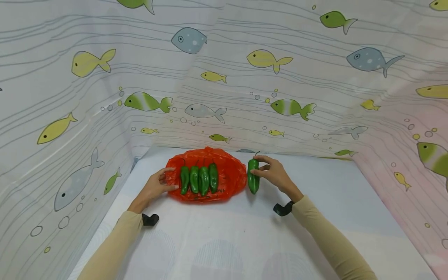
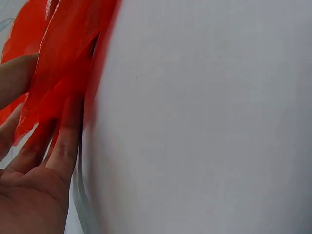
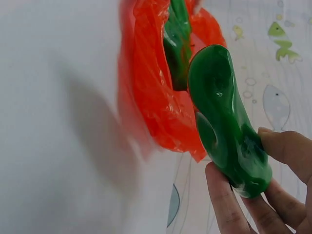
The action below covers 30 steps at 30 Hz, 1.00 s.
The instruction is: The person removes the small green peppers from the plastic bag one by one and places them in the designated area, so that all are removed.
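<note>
Several green chili peppers (image 1: pixel 204 181) lie side by side on a spread red plastic bag (image 1: pixel 231 175), stems away from me. At the bag's left edge, my left hand (image 1: pixel 155 184) holds the plastic between thumb and fingers. In the left wrist view its fingers (image 2: pixel 66 146) pass behind the red film. To the right of the bag, my right hand (image 1: pixel 274 172) pinches another green pepper (image 1: pixel 253 177) between thumb and fingers. The right wrist view shows this glossy pepper (image 3: pixel 222 112) raised off the table, its shadow falling on the white surface.
The white table (image 1: pixel 217 241) carries pale printed circles near its front. A white sheet with fish (image 1: pixel 206 112) rises as walls behind and on both sides. Dark wrist mounts (image 1: pixel 150 219) stick out by both sleeves.
</note>
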Available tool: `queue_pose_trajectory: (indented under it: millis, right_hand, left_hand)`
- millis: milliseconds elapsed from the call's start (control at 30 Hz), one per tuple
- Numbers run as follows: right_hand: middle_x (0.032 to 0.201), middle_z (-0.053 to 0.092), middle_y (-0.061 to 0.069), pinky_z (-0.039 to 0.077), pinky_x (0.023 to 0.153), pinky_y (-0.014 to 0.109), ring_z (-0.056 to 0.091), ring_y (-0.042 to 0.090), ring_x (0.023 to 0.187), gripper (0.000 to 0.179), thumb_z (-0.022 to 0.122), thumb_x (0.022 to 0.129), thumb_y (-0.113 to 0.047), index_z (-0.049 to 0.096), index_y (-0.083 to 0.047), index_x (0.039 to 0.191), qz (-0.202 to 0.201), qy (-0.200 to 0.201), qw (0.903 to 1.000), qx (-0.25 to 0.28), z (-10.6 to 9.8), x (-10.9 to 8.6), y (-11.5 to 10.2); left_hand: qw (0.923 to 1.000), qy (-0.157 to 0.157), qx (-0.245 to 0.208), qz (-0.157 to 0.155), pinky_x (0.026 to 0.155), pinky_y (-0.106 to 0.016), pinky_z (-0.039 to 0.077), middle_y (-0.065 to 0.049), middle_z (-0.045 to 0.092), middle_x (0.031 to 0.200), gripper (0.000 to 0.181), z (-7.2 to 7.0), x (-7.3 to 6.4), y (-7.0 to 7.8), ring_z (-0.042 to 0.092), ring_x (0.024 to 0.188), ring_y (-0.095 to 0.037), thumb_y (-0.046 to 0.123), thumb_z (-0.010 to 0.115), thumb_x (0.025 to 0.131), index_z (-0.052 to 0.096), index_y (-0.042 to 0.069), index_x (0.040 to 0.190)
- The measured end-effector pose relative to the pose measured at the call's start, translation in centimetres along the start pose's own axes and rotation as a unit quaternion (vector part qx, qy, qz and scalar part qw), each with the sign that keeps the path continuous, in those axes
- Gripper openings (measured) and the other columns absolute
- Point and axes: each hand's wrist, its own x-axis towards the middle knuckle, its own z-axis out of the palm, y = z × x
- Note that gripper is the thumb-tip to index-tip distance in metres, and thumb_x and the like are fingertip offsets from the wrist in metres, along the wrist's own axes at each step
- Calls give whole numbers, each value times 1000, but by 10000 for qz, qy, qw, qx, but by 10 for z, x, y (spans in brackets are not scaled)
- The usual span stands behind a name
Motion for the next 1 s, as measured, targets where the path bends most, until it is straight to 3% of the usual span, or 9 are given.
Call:
queue_pose_trajectory:
  millis: [233,600,1000]
  right_hand:
    - [143,58,5,53,90,46,67,26,107,62,81,91,-33,57,-19,146,124,122,9998,-65,-8,-2,7]
    - [146,57,6,53,90,45,67,27,108,61,80,92,-31,57,-18,146,216,214,9994,-136,-19,-8,17]
    - [148,55,8,53,89,42,67,27,110,64,80,92,-27,53,-12,149,334,286,9989,-130,-27,-12,32]
  left_hand:
    - [10000,-17,-32,9,109,-54,41,-29,45,149,79,-1,0,1,47,134,-45,15,86,85,45,9,152]
    - [9998,-81,-48,147,104,-48,45,-28,50,146,78,-2,0,2,51,131,-44,13,86,85,45,7,152]
    - [9998,-100,27,160,104,-51,44,-29,49,145,79,-3,1,2,51,129,-45,13,85,86,44,7,153]
